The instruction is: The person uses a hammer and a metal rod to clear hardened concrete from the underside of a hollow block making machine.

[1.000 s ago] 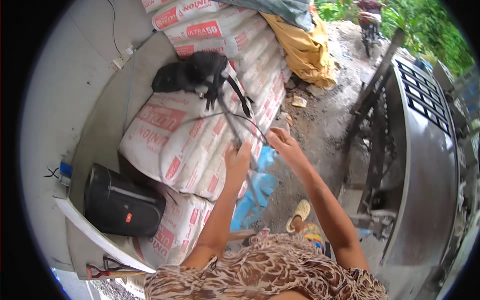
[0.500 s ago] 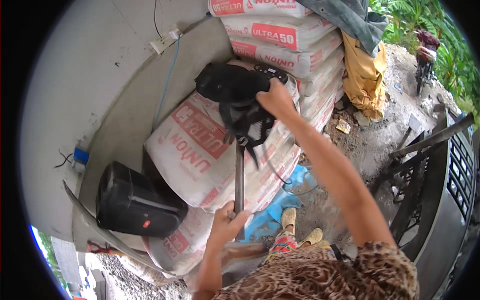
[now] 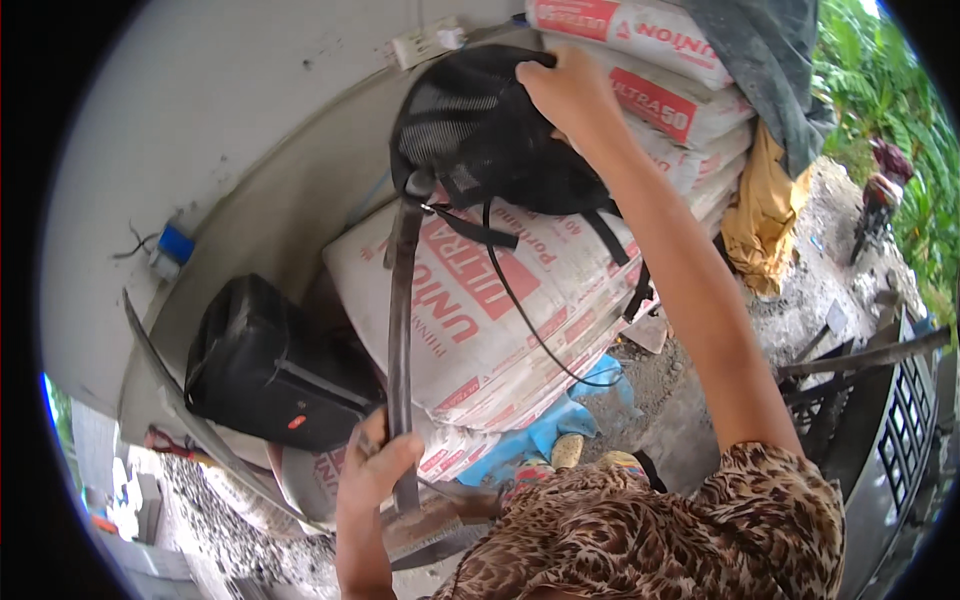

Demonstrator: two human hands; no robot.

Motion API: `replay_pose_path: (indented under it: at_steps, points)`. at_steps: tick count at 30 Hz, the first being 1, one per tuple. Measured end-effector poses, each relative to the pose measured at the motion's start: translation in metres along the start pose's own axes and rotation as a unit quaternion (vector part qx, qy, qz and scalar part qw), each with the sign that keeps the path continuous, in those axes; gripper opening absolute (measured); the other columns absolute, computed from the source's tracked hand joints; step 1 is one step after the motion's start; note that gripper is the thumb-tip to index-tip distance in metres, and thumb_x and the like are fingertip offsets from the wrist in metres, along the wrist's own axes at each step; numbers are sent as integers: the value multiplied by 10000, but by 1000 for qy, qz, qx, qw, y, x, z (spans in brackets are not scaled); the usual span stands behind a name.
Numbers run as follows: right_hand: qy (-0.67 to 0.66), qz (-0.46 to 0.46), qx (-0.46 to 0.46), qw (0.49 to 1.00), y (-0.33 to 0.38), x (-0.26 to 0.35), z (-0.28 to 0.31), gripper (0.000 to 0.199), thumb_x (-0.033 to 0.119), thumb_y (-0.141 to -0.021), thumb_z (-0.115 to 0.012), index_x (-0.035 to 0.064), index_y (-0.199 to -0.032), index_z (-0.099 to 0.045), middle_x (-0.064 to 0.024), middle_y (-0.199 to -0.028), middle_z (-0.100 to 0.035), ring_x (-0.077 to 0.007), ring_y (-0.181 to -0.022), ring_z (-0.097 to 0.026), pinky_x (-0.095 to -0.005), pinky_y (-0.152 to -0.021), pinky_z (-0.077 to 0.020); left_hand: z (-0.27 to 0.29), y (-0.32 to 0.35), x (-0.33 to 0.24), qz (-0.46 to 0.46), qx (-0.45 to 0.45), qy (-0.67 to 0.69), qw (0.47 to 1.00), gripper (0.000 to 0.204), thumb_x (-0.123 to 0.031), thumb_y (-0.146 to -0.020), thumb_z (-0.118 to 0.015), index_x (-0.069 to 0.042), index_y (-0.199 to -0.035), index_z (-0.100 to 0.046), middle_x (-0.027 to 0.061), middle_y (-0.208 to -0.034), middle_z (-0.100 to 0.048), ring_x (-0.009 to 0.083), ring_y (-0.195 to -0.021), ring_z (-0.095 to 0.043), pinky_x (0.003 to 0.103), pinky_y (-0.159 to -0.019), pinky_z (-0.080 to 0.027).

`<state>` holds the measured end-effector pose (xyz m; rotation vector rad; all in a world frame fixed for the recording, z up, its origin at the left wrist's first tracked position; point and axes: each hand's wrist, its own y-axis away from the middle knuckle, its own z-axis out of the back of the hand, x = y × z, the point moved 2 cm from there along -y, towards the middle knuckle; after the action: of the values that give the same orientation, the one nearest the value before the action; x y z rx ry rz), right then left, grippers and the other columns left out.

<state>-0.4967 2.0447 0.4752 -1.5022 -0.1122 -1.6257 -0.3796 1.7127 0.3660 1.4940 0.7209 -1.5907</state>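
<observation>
Raised at the far side, my right hand is closed on the upper edge of a black mesh bag with straps, buckles and a thin black cable hanging from it. Below and to the left, my left hand wraps round the shaft of a long-handled tool, the thumb lying across it. The shaft stands nearly upright, its top end against the bag's lower left. A broad brownish piece shows at its lower end; the tool's kind I cannot tell. Behind both lies a stack of white and red cement sacks.
A black boxy case rests left of the sacks, by a curved strip. More sacks rise at the back right under a dark grey cloth. Blue plastic sheeting lies by my feet; a metal grille stands at right.
The bag has gone up and left over the sacks, spreading from a bunched shape. My left hand and the tool have shifted left. The view has also moved.
</observation>
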Motion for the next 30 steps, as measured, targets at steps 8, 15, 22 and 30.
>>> replay_pose_path:
  at_steps: [8,15,22,30]
  points:
    - [7,140,-133,981,35,38,43,349,247,-730,-563,-49,-906,-620,-178,-731,-624,-207,-676,-586,-312,-643,-441,13,-9,-6,52,-52,27,997,201,-168,-750,-611,9,-825,-554,-30,-633,-496,29,-575,-431,198,-490,-322]
    - [42,164,-206,964,-48,-40,-8,342,217,-765,-548,-72,-943,-508,-290,-850,-585,-442,-835,-565,-463,-757,-440,32,31,4,-24,-106,59,992,226,-214,-711,-614,-7,-738,-529,25,-560,-493,61,-449,-408,198,-413,-286]
    - [69,58,-197,976,-58,-109,-99,292,185,-795,-540,-59,-935,-464,-300,-864,-582,-425,-801,-591,-466,-745,-468,37,75,2,-49,-178,92,979,286,-244,-668,-601,22,-717,-508,47,-496,-466,92,-408,-400,206,-387,-285]
    - [13,13,145,989,20,-51,-70,581,454,-768,-553,-72,-1013,-533,-260,-1006,-575,-388,-950,-545,-352,-818,-433,8,77,-19,-94,-158,82,980,328,-277,-661,-604,35,-713,-518,42,-502,-460,94,-430,-394,215,-407,-288]
